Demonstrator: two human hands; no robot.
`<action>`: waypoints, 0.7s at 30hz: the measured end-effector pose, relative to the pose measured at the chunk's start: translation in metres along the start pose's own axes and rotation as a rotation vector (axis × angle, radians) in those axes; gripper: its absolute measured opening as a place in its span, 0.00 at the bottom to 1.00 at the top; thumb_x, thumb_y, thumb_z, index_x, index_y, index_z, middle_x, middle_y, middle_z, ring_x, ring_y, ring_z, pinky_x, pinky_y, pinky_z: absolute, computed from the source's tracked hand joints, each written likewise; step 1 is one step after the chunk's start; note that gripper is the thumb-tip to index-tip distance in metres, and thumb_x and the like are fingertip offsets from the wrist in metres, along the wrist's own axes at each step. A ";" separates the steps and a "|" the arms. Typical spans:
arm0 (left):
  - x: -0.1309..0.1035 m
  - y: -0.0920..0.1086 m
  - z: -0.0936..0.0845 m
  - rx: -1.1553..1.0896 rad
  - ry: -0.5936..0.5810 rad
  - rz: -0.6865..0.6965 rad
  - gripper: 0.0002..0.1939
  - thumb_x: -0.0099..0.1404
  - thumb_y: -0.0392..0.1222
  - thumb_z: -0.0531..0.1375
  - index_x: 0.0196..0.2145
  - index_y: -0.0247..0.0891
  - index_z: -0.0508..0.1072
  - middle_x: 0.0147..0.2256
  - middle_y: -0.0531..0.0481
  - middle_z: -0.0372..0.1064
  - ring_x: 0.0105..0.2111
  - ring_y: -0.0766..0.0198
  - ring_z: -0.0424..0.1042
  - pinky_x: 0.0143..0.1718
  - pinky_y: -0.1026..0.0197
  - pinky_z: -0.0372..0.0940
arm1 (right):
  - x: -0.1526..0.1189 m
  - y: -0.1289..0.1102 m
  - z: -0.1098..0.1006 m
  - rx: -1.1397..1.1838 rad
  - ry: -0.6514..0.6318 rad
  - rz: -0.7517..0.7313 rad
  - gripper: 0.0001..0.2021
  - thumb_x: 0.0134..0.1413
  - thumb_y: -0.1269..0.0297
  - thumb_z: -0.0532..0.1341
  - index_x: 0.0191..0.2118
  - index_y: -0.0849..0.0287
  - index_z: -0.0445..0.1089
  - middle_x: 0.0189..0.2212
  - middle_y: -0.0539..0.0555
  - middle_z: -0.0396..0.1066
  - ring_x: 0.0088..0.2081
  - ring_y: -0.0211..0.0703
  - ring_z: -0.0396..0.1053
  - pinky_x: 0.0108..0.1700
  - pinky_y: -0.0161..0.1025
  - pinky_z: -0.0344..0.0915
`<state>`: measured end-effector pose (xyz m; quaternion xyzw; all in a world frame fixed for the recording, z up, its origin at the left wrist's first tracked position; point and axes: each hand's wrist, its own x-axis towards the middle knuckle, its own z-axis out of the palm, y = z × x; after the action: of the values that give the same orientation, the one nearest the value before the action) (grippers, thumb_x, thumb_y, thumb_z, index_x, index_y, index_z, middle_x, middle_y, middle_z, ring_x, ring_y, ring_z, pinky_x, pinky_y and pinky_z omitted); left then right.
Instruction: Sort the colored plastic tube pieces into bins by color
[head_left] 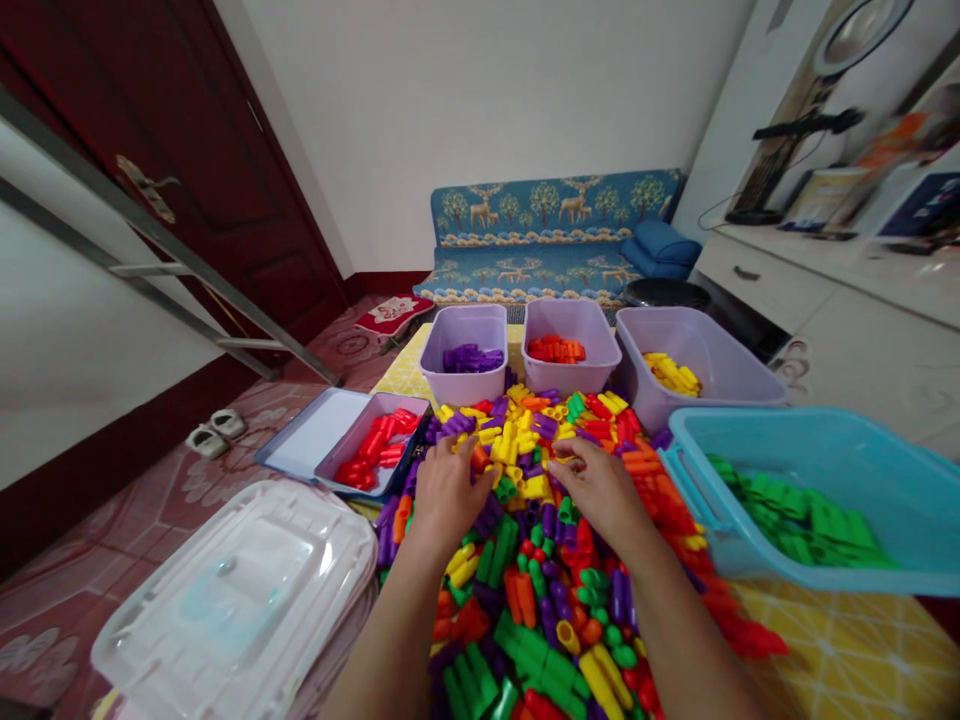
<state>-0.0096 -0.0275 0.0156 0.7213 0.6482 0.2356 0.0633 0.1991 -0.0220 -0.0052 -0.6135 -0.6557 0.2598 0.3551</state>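
Head camera looks forward, down onto nearby plastic pieces (pixel 536 550)

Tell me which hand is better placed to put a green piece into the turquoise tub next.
Probably the right hand: it is nearer the turquoise tub, while the left hand is nearer the box of red pieces.

Saw bright bits (pixel 517 440) heaped on a yellow table (pixel 840 645), purple tubs (pixel 465 388) far, blue tub (pixel 817 445) right, box (pixel 349 440) and lids (pixel 240 580) left.
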 end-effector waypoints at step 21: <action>0.023 0.017 0.044 -0.365 -0.138 0.196 0.22 0.57 0.40 0.60 0.51 0.41 0.70 0.42 0.47 0.70 0.41 0.57 0.71 0.46 0.56 0.66 | -0.006 -0.008 0.010 -0.115 -0.170 -0.021 0.13 0.43 0.71 0.58 0.39 0.56 0.72 0.21 0.47 0.69 0.23 0.39 0.66 0.27 0.34 0.58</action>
<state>0.0256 0.0017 -0.0100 0.7719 0.5156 0.3041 0.2140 0.1864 -0.0278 -0.0054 -0.6017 -0.7038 0.2691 0.2651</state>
